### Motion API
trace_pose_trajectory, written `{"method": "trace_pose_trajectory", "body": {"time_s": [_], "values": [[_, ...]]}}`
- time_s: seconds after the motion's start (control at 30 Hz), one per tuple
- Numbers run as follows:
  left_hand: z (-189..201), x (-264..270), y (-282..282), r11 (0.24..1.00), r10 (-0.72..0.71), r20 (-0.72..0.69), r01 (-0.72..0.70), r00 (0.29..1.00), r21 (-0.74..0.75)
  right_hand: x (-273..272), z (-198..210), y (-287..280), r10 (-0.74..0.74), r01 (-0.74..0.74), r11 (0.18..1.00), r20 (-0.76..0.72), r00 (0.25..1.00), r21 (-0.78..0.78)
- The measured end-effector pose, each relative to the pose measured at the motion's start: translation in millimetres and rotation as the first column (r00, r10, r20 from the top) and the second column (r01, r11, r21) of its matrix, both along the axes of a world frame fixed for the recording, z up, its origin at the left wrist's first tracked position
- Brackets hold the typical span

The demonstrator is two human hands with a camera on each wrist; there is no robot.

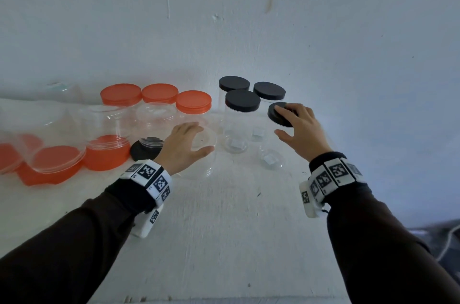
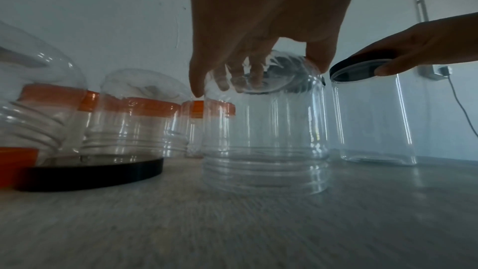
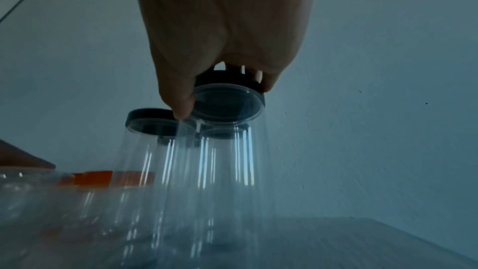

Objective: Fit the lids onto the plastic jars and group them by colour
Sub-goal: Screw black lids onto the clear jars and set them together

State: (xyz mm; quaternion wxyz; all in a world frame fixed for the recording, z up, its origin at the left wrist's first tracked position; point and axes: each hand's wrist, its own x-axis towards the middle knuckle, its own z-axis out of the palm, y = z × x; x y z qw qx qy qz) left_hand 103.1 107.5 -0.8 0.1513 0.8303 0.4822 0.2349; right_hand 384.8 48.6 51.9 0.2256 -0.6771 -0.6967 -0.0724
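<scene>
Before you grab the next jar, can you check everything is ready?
1. Right hand holds the black lid on its jar: ok.
2. That lid sits flat: not ok, it looks tilted.
3. Left hand grips the upside-down clear jar: ok.
4. Spare black lid within reach: ok, though another upturned jar stands on it.
5. Black-lidded jars stand apart from orange-lidded jars: ok.

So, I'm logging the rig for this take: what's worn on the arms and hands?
Both hands, left hand and right hand, are bare. Dark long sleeves cover both arms. Each wrist carries a white band of black-and-white square markers.
</scene>
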Motion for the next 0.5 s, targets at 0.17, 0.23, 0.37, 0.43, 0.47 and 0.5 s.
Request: {"method": "trace_pose_trajectory", "body": {"time_s": [0.17, 0.23, 0.37, 0.43, 0.47, 0.5], "values": [[0, -1, 0, 1.000, 0.004, 0.011, -0.003, 1.000, -0.010, 2, -9, 9, -0.010, 0.010, 0.998, -0.011, 1.000, 0.061], [0, -1, 0, 1.000, 0.006, 0.019, -0.005, 1.000, -0.013, 2, -10, 12, -0.009, 0.010, 0.997, -0.012, 1.000, 0.081], [0, -1, -1, 1.000, 0.014, 0.025, -0.014, 1.000, -0.011, 2, -12, 15, -0.007, 0.010, 0.993, -0.019, 1.000, 0.117], [2, 0, -2, 1.000, 0.017, 0.034, -0.016, 0.999, -0.022, 2, -12, 15, -0.009, 0.012, 0.993, -0.029, 1.000, 0.117], [3, -1, -2, 0.999, 0.018, 0.031, -0.017, 0.999, -0.034, 2, -11, 15, -0.009, 0.013, 0.994, -0.035, 0.999, 0.113], [5, -1, -3, 0.998, 0.023, 0.015, -0.023, 1.000, -0.050, 3, -8, 15, -0.008, 0.012, 0.995, -0.040, 0.999, 0.101]]}}
